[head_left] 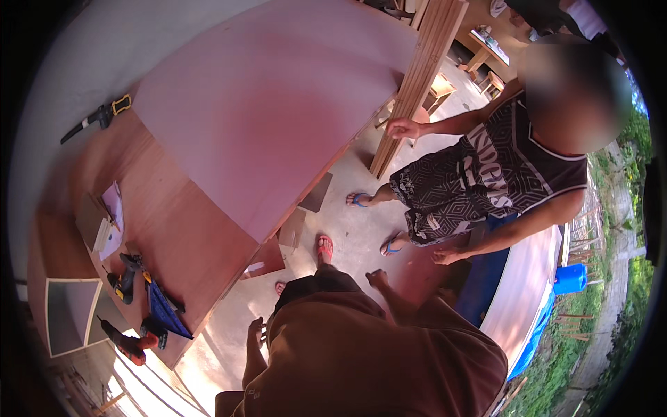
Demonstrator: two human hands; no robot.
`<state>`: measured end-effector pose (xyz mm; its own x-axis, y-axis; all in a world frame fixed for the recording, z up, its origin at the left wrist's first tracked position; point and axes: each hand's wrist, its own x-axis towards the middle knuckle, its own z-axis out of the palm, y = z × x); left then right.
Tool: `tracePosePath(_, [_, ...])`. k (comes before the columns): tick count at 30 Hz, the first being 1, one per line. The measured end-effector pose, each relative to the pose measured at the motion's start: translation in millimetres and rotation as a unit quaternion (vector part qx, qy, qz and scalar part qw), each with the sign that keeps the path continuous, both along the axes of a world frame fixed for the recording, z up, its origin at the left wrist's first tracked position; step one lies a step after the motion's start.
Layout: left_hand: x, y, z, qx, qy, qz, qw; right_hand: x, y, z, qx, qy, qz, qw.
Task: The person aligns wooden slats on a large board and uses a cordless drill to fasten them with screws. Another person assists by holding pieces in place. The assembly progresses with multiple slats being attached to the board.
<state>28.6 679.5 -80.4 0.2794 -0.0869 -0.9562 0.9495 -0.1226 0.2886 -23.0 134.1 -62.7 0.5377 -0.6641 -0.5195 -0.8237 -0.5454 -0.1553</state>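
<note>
Right board: pink board (531, 278), smooth and pale, resting on a blue layer; well apart from the surface (187, 236), across the floor gap.
Board direction: long edge running from upper right down to lower right in the view, bent by the lens; near end dark in shadow.
Right hand (377, 278): loosely curled, holding nothing, just short of the shadowed end of the pink board, away from the surface.
Left hand (256, 326): fingers loose and apart, holding nothing, just beside the near corner of the surface, not touching.
Large panel (278, 104): pink, flat on the far part of the surface.
Container: blue barrel (570, 278) far from the surface, behind the pink board; content not possible to tell.
Tools: red drill (125, 344) and black drill (125, 278) on the near left end of the surface; hand saw (97, 118) at its far left.
Other person: one hand (445, 256) at the pink board, other hand (403, 127) on the leaning planks (420, 76) beside the far edge of the surface.
</note>
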Motion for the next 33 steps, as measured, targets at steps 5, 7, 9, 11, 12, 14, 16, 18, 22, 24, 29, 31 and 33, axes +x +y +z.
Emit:
tracePosePath(5, [19.9, -50.3, -17.3, -0.003, -0.014, -0.094, 0.995, -171.3, 51.0, -18.6, 0.176, 0.083, -0.314, 0.929])
tracePosePath(7, [30.6, -59.3, -11.5, 0.004, -0.040, -0.097, 0.994, -186.9, 60.8, -18.6, 0.229, 0.039, -0.401, 0.886])
tracePosePath(9, [38.5, -67.5, -3.3, 0.011, -0.060, -0.098, 0.993, -184.6, 58.5, -18.8, 0.278, -0.009, -0.446, 0.851])
tracePosePath(11, [40.9, -79.3, 1.4, 0.018, -0.064, -0.102, 0.993, -173.8, 40.6, -19.5, 0.310, -0.054, -0.476, 0.821])
tracePosePath(12, [41.3, -88.6, 1.3, 0.023, -0.063, -0.108, 0.992, -169.0, 28.7, -21.7, 0.324, -0.071, -0.487, 0.808])
tracePosePath(14, [41.1, -110.7, 0.1, 0.030, -0.055, -0.128, 0.990, -159.0, 0.4, -23.3, 0.342, -0.103, -0.511, 0.782])
tracePosePath(16, [41.7, -137.8, -1.5, 0.030, -0.045, -0.157, 0.986, -148.1, -29.8, -24.4, 0.355, -0.128, -0.531, 0.758])
tracePosePath(18, [48.3, -167.1, -5.2, 0.024, -0.034, -0.196, 0.980, -140.7, -61.9, -21.1, 0.365, -0.150, -0.553, 0.734])
tracePosePath(22, [81.0, -231.0, -13.6, 0.012, -0.020, -0.265, 0.964, -114.2, -149.9, -7.2, 0.346, -0.246, -0.589, 0.688])
tracePosePath(24, [104.3, -259.2, -13.3, 0.004, -0.008, -0.291, 0.957, -96.0, -204.1, 0.3, 0.360, -0.240, -0.397, 0.809])
tracePosePath(29, [151.7, -323.0, 14.3, -0.096, -0.049, -0.214, 0.971, -21.9, -271.7, -11.8, 0.256, -0.082, -0.291, 0.918])
tracePosePath(31, [156.7, -352.2, 38.3, -0.157, -0.110, -0.142, 0.971, -8.4, -273.9, -9.9, 0.300, -0.092, -0.348, 0.884])
tracePosePath(33, [185.6, -371.5, 61.3, -0.053, -0.108, -0.303, 0.945, 0.7, -263.6, -9.0, 0.318, -0.064, -0.384, 0.864])
